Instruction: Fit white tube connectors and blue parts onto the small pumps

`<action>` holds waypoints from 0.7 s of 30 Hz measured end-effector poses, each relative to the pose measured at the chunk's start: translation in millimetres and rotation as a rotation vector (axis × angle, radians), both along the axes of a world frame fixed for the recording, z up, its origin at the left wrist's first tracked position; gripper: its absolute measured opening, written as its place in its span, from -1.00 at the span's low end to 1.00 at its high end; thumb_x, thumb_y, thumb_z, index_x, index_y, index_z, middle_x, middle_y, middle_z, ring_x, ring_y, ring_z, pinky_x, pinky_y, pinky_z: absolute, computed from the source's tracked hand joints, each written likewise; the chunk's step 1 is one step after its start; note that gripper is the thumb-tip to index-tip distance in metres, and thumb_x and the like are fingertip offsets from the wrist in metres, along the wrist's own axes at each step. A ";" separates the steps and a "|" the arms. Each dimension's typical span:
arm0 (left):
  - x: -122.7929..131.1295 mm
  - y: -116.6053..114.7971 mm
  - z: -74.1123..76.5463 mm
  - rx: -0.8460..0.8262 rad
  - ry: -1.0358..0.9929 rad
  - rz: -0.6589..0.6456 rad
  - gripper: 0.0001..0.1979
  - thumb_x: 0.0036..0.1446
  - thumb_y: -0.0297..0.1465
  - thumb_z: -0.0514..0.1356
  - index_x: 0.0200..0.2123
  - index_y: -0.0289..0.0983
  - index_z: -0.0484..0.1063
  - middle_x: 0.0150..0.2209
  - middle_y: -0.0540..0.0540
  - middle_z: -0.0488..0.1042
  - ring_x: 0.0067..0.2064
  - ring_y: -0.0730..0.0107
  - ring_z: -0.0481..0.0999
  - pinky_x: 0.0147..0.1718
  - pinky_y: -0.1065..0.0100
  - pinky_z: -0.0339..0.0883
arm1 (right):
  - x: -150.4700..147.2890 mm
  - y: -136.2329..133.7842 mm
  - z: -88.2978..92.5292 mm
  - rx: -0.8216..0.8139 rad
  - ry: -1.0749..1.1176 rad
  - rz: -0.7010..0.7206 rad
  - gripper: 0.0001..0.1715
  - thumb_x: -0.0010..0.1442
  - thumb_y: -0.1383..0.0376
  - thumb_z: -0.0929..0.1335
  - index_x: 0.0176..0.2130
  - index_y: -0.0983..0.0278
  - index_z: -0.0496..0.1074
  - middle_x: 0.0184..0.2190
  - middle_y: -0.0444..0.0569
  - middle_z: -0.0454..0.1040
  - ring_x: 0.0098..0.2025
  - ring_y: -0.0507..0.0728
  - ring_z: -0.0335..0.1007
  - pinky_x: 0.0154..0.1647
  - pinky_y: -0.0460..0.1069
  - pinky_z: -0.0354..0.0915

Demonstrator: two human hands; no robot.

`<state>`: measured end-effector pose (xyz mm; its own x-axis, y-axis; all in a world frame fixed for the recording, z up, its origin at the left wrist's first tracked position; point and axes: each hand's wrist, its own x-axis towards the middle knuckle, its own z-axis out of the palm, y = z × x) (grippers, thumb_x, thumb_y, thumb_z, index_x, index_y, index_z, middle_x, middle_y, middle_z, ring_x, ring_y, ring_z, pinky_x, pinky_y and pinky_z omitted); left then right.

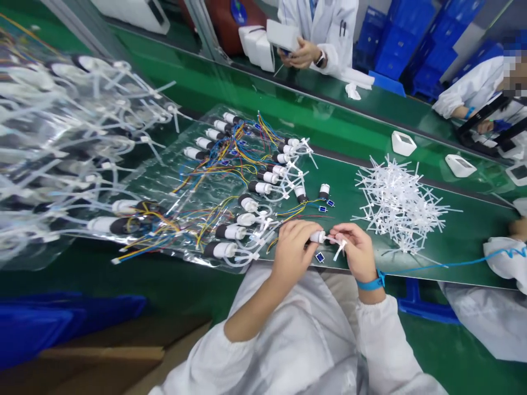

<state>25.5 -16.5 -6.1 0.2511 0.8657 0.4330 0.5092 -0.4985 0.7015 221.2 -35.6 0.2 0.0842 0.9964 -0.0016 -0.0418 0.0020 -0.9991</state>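
Note:
My left hand [293, 246] is closed round a small white and black cylinder part [317, 236] with coloured wires trailing from it. My right hand [357, 248] pinches a white cable tie [340, 248] at the cylinder's tip, right against the left hand. Both hands hover over the near edge of the green bench [341, 186]. A small blue connector [319, 257] hangs just below the hands. Two more cylinder parts [324, 191] lie loose just beyond them.
A clear plastic tray [173, 164] with rows of wired cylinder parts lies to the left. A heap of white cable ties [397, 203] sits to the right. Stacked clear trays [49, 148] fill the far left. White devices [403, 143] ride the belt. Other workers in white coats [325, 27] stand opposite.

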 end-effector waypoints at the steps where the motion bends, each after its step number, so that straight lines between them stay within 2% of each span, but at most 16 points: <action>1: 0.4 0.6 -0.7 -0.001 0.005 -0.003 -0.82 0.52 -0.36 0.18 0.02 -0.19 0.60 -0.02 -0.13 0.70 0.06 0.06 0.58 0.15 0.04 0.30 | 0.1 -0.5 -1.0 -0.014 0.029 -0.010 -0.69 0.36 0.03 0.56 -0.03 0.16 0.66 -0.15 -0.02 0.73 -0.18 0.21 0.71 -0.04 0.11 0.64; 5: 7.3 3.5 -4.2 -0.021 0.038 0.081 -0.75 0.51 -0.37 0.20 0.16 -0.17 0.58 0.10 -0.17 0.67 0.14 0.03 0.60 0.16 0.06 0.35 | 1.2 -8.6 2.4 -0.041 0.180 -0.091 -0.58 0.42 0.00 0.52 0.14 0.12 0.58 -0.13 -0.03 0.70 -0.22 0.17 0.70 -0.14 0.07 0.65; 7: 11.3 4.8 -5.8 -0.036 0.063 0.128 -0.65 0.50 -0.42 0.18 0.27 -0.19 0.52 0.16 -0.21 0.64 0.18 0.00 0.59 0.19 0.03 0.37 | 2.7 -16.6 4.8 -0.059 0.231 -0.123 -0.52 0.41 0.02 0.54 0.22 0.09 0.54 -0.08 -0.03 0.69 -0.18 0.17 0.70 -0.12 0.08 0.66; 10: 14.1 6.2 -7.8 -0.029 0.095 0.128 -0.51 0.45 -0.51 0.14 0.39 -0.21 0.42 0.24 -0.24 0.59 0.25 -0.04 0.55 0.25 -0.02 0.36 | 5.1 -26.7 3.7 -0.066 0.216 -0.160 -0.45 0.36 0.09 0.59 0.25 0.06 0.52 -0.03 -0.03 0.68 -0.15 0.16 0.71 -0.05 0.08 0.66; 14: 12.3 5.6 -8.1 0.072 0.044 0.131 -0.51 0.48 -0.50 0.14 0.41 -0.22 0.38 0.29 -0.28 0.55 0.32 -0.03 0.50 0.30 -0.02 0.33 | 4.8 -26.9 -1.9 -0.043 0.118 -0.163 -0.62 0.32 0.08 0.61 0.06 0.12 0.61 -0.04 -0.01 0.65 -0.11 0.18 0.70 0.04 0.12 0.64; 17: 6.5 0.9 -4.8 0.181 -0.076 0.133 -0.63 0.51 -0.50 0.15 0.30 -0.21 0.44 0.20 -0.25 0.59 0.26 0.06 0.54 0.28 0.03 0.36 | 2.8 -22.5 -2.4 0.024 0.086 -0.167 -0.72 0.31 0.04 0.62 -0.14 0.16 0.65 -0.06 -0.02 0.57 -0.08 0.19 0.71 0.07 0.11 0.64; 19: -0.5 -4.5 -1.3 0.230 -0.173 0.077 -0.70 0.52 -0.55 0.12 0.19 -0.19 0.49 0.09 -0.20 0.63 0.17 0.15 0.59 0.21 0.10 0.42 | 1.7 -21.7 -1.3 0.075 0.088 -0.178 -0.72 0.33 0.02 0.61 -0.19 0.16 0.67 -0.04 -0.03 0.50 -0.03 0.21 0.71 0.08 0.11 0.65; 21: -9.8 -10.3 2.2 0.221 -0.221 -0.046 -0.71 0.51 -0.58 0.10 0.12 -0.19 0.51 0.02 -0.17 0.63 0.10 0.20 0.62 0.13 0.16 0.48 | 1.1 -23.0 -0.4 0.098 0.088 -0.173 -0.73 0.37 0.01 0.58 -0.18 0.14 0.68 -0.02 -0.02 0.47 0.01 0.23 0.71 0.12 0.13 0.65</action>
<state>15.8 -26.8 -3.9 0.1667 0.7344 0.6579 0.3293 -0.6704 0.6649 222.3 -58.7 -0.2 0.2581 0.9628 0.0798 -0.1196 0.1138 -0.9863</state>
